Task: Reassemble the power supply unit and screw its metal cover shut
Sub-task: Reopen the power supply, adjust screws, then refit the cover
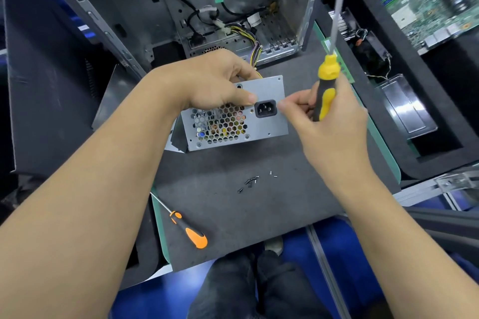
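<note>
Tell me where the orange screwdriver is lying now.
In the head view, the orange screwdriver lies on the dark mat at its near left corner, left of the loose screws, beside the left forearm.

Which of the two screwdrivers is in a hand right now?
The yellow-handled screwdriver, held upright in the right hand. The orange-handled screwdriver lies untouched on the mat's near-left corner.

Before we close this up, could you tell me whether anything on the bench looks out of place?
Only small things: loose screws lie scattered on the mat in front of the power supply, and a spare orange screwdriver rests at the mat's left edge.
</note>
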{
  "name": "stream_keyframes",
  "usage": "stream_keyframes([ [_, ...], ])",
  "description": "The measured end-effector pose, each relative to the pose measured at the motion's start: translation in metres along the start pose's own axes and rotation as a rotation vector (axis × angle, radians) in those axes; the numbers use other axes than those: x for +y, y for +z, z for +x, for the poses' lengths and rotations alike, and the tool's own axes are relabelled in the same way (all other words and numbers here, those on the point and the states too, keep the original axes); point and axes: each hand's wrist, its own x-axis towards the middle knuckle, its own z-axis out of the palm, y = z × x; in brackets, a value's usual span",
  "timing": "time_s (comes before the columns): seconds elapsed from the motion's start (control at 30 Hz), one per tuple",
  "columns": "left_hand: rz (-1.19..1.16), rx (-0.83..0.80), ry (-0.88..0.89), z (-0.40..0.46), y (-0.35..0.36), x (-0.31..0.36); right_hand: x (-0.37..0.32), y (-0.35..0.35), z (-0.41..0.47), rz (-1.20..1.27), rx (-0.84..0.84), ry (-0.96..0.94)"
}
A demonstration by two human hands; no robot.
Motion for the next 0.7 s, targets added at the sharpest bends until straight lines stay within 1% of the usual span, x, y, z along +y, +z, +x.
stream_keyframes([
  [0.13, 0.009, 0.004, 0.000, -0.001, 0.002, 0.000, 0.000, 0.006, 0.000, -0.160, -0.073, -0.023],
  [0.37, 0.028, 0.006, -0.001, -0.002, 0.001, 0.001, -0.003, 0.008, -0.005, -0.318, -0.064, -0.061],
  [0.5, 0.032, 0.006, -0.003, -0.002, 0.001, 0.002, -0.005, 0.008, 0.000, -0.305, -0.041, -0.044],
  [0.7, 0.005, -0.006, -0.010, -0.002, -0.001, 0.002, -0.004, 0.008, 0.007, -0.198, -0.039, 0.076],
])
